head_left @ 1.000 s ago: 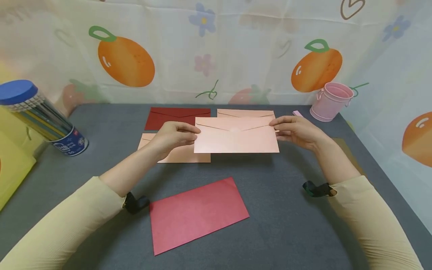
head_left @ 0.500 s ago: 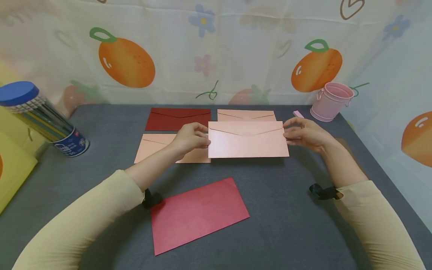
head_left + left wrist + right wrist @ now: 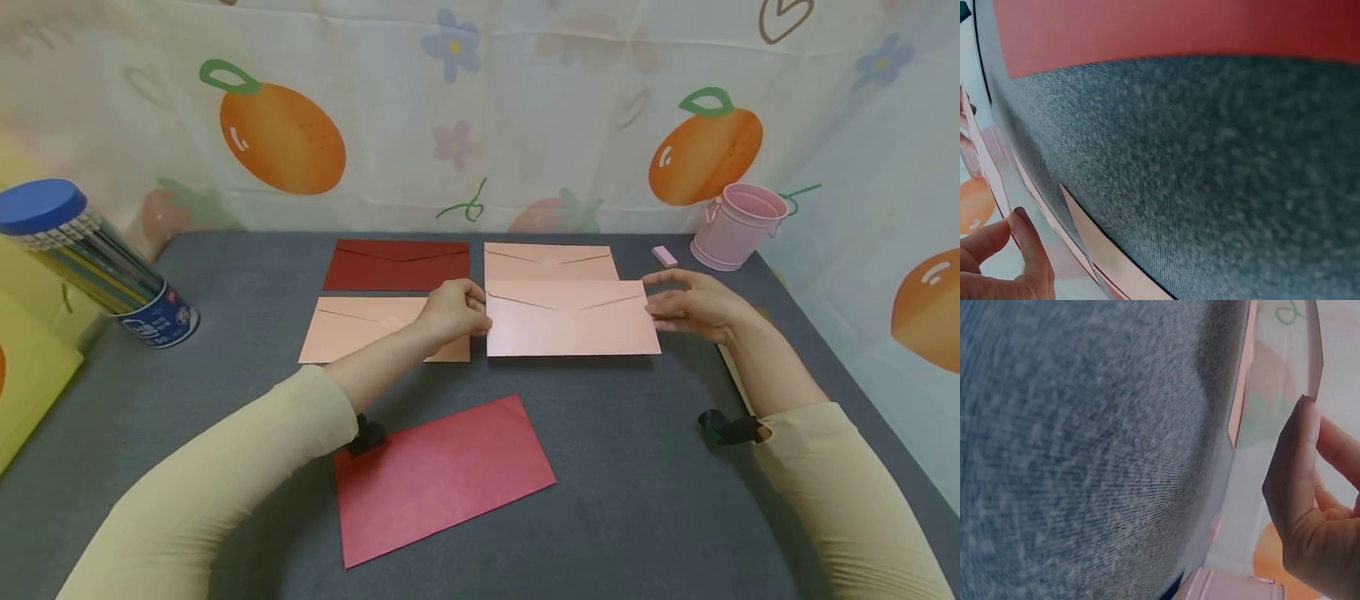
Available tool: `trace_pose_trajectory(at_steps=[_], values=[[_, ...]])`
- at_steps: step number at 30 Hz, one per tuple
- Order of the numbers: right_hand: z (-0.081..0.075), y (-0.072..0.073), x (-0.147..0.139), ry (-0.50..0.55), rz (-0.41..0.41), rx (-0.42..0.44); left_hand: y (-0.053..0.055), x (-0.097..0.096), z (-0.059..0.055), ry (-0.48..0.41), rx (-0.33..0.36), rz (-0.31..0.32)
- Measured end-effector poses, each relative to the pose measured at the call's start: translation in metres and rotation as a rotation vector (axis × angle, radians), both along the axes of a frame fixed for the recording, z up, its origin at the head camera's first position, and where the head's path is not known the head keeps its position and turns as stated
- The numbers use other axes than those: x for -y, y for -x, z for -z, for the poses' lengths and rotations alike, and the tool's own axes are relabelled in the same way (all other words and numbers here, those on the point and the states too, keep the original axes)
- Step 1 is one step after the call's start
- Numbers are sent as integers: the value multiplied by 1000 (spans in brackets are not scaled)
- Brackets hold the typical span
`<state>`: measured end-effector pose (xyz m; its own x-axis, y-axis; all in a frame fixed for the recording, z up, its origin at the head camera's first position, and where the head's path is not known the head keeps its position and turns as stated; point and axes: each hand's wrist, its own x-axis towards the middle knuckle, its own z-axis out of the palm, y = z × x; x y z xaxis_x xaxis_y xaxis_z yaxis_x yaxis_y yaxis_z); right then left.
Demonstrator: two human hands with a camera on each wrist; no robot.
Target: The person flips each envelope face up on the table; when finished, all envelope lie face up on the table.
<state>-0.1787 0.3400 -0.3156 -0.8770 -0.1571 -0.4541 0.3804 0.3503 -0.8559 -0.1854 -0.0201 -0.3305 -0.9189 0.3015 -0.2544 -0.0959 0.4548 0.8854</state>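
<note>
A pale pink envelope (image 3: 573,321), flap side up, is held level just above the table. My left hand (image 3: 456,315) pinches its left edge, thumb against fingers, as the left wrist view also shows. At its right edge my right hand (image 3: 693,304) pinches it between thumb and fingers; in the right wrist view that hand (image 3: 1319,506) grips the edge. Partly covered behind it lies another pale pink envelope (image 3: 551,260). A peach envelope (image 3: 360,329) lies under my left forearm, with a dark red envelope (image 3: 397,264) behind it. Nearer me a red envelope (image 3: 446,483) lies askew.
At the back right stands a pink bucket (image 3: 738,225) with a small pink eraser-like block (image 3: 664,257) beside it. A blue-lidded tub of pencils (image 3: 97,262) stands at the left, near a yellow object (image 3: 30,375). A printed curtain (image 3: 525,108) closes off the back.
Both hands have carried the pale pink envelope to the right and slightly toward me, lowering it toward the table. The peach envelope is now less covered by it; the other envelopes stay put.
</note>
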Motion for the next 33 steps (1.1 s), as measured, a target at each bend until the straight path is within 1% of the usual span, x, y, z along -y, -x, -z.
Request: trace_pose_trajectory(at_steps=[4, 8, 11, 15, 17, 19, 23, 25, 30, 33], values=[[3, 3, -3, -23, 8, 22, 1, -5, 3, 31, 2, 3], [7, 5, -4, -52, -14, 37, 1, -7, 5, 71, 17, 26], [8, 7, -3, -65, -25, 40, 1, -6, 6, 102, 2, 51], [10, 8, 0, -76, -29, 44, 1, -5, 6, 102, -14, 82], [11, 9, 2, -81, -32, 48, 1, -4, 7, 92, 0, 87], [12, 10, 3, -93, -39, 52, 2, -4, 8, 76, 27, 88], [14, 12, 4, -109, -55, 52, 1, -4, 10, 73, 68, 91], [14, 12, 5, -109, -62, 52, 0, -3, 10, 94, 60, 97], [15, 13, 7, -106, -61, 54, -1, -4, 9, 153, 11, 104], [16, 12, 7, -102, -60, 54, 0, -5, 9, 157, 22, 110]])
